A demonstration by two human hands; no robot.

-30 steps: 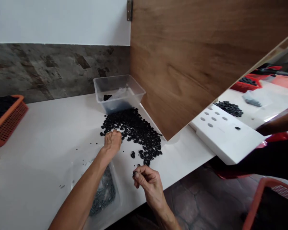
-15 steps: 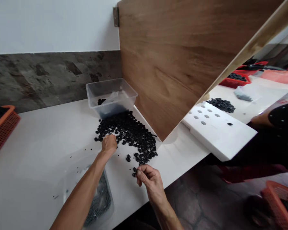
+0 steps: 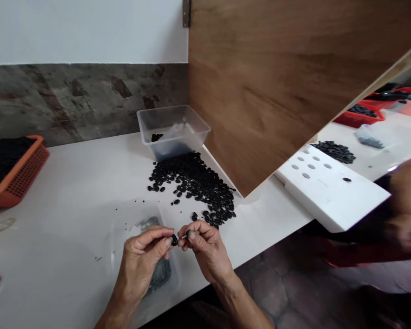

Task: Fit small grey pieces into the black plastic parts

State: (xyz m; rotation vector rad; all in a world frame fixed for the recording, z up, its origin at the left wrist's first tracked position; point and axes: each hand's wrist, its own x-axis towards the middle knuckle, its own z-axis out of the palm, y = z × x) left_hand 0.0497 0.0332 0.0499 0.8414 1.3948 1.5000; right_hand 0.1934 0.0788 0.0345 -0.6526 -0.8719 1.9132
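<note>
My left hand (image 3: 140, 256) pinches a small round black piece (image 3: 174, 240) between thumb and fingertips. Facing it at close range, my right hand (image 3: 208, 251) grips a small black part with a thin metal pin (image 3: 187, 235) pointing toward that piece. Whether the two parts touch is too small to tell. Beyond both hands, a heap of small black pieces (image 3: 205, 185) spreads over the white table. Partly hidden under my left hand is a clear container of thin grey metal pins (image 3: 161, 276).
A clear plastic tub (image 3: 147, 130) stands behind the heap, beside a slanting wooden panel (image 3: 246, 100). An orange basket (image 3: 23, 171) of black items sits at the left. Right of the panel lies a white block with holes (image 3: 332, 196), near another person's arm (image 3: 409, 205).
My left hand has come back from the heap and now holds a black piece beside my right hand. The view has shifted left, and another person's arm shows at the right.
</note>
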